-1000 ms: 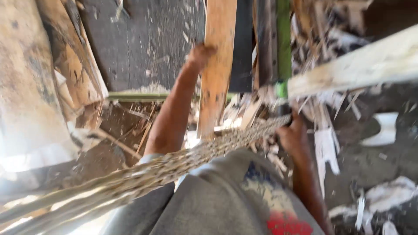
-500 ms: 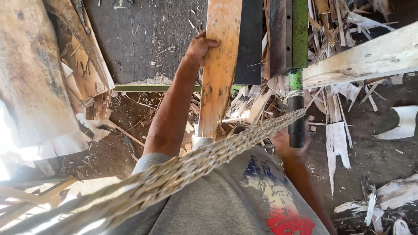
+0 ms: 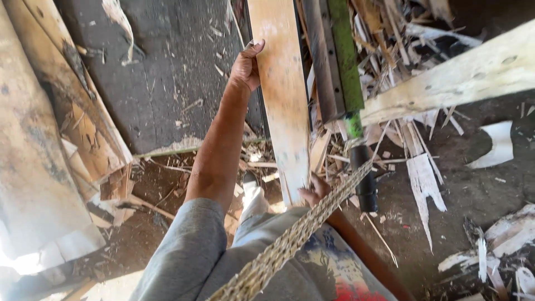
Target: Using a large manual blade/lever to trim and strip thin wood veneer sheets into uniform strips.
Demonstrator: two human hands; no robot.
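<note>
A long pale wooden plank [image 3: 283, 95] runs away from me down the middle of the view. My left hand [image 3: 247, 66] grips its left edge far out, arm stretched forward. My right hand [image 3: 315, 192] holds the plank's near end, close to my body. A braided straw-coloured rope or strap [image 3: 304, 228] slants across my chest and partly hides the right wrist. My grey shirt fills the bottom of the view.
A dark board [image 3: 150, 78] lies on the left, flanked by weathered planks [image 3: 33, 150]. A green-edged board [image 3: 344, 56] and a black cylinder [image 3: 366, 178] lie right of the plank. A pale beam [image 3: 462, 75] crosses the upper right. Splinters and wood scraps litter the dirt ground.
The view has shifted so the plank sits more central and upright. My left hand stays on the plank's edge; my right hand now shows at its near end.
</note>
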